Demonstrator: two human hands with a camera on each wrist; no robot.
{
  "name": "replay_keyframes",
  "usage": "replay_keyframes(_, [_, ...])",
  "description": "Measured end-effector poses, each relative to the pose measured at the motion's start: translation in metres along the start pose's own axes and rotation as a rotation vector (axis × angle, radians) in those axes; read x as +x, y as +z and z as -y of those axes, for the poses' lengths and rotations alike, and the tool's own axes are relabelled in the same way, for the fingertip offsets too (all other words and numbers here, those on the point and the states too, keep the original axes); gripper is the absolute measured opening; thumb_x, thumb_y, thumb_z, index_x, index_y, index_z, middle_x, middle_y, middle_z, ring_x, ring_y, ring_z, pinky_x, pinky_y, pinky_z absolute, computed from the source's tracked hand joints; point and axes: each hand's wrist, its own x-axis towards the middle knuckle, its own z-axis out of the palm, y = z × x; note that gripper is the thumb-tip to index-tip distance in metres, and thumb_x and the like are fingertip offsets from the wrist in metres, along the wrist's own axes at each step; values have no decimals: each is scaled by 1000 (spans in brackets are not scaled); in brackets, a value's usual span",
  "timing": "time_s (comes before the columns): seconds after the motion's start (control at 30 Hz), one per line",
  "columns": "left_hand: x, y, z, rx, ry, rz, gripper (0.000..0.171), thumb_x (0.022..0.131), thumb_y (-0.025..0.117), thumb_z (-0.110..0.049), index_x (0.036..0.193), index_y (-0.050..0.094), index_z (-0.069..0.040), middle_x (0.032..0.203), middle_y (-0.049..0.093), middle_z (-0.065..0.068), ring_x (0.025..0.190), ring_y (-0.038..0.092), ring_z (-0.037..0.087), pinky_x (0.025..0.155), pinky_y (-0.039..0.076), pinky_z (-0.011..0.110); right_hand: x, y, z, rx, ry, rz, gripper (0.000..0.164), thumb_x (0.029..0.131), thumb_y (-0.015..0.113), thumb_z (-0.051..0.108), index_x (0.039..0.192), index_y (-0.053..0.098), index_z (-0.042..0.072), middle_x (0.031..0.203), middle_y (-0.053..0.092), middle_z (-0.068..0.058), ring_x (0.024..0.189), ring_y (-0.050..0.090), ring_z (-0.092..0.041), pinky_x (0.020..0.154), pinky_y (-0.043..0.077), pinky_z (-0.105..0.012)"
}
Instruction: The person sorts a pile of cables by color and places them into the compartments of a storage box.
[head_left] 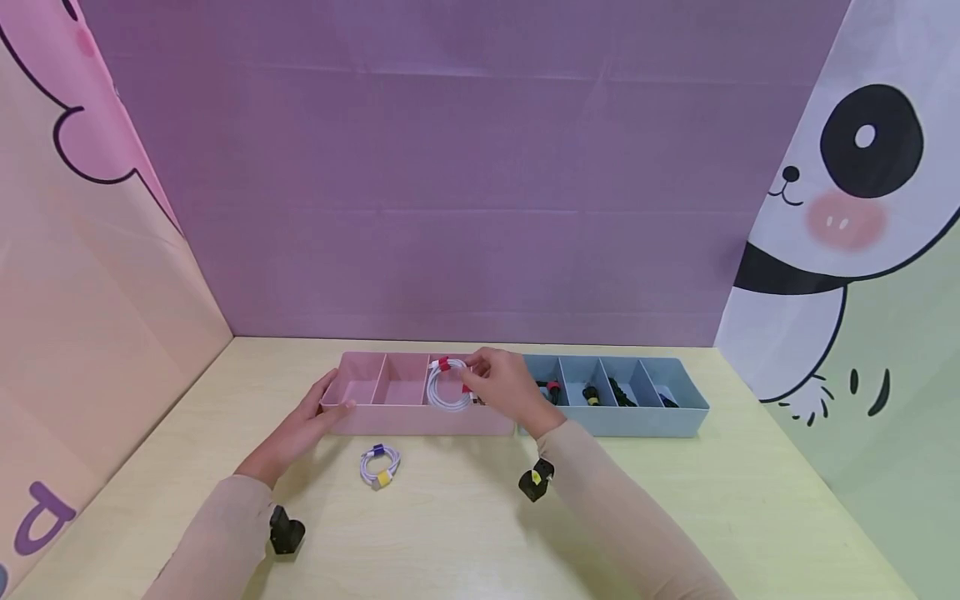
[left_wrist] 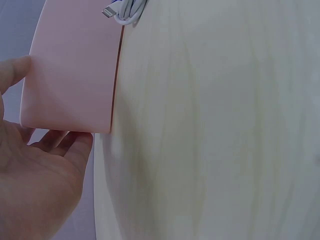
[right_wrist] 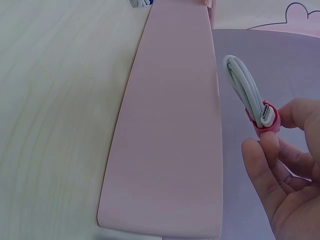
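Observation:
Pinched between the fingertips and thumb of my right hand is a coiled white charging cable with red ties. The coil is held up over the right part of a pink divided box, and the right wrist view shows a metal plug by the red tie. My left hand holds the left end of that box, thumb at the front rim and fingers against the end wall. In front of the box, a second coiled white cable with a purple tie and a yellow part lies on the table.
A blue divided box stands end to end with the pink one, on its right. Black cables lie in its compartments, some with red or yellow ties. A purple backdrop rises behind the table, with printed panels at both sides.

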Motion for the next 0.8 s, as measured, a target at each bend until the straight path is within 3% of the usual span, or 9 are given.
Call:
replay_keyframes(0.37, [-2, 0, 0, 13, -33, 5, 93, 100, 49, -59, 162, -8, -21, 165, 1, 23, 148, 5, 49, 109, 10, 76, 8, 3, -2, -10, 30, -8, 24, 96, 70, 27, 109, 72, 7, 82, 64, 1, 70, 57, -17, 52, 51, -24])
replay_keyframes(0.8, [-1, 0, 1, 3, -31, 4, 93, 100, 50, -58, 162, -7, -20, 165, 0, 23, 148, 5, 49, 110, 10, 75, 14, 8, -9, -9, 69, -16, 21, 96, 70, 23, 106, 71, 5, 79, 63, 0, 61, 53, -15, 47, 42, -23])
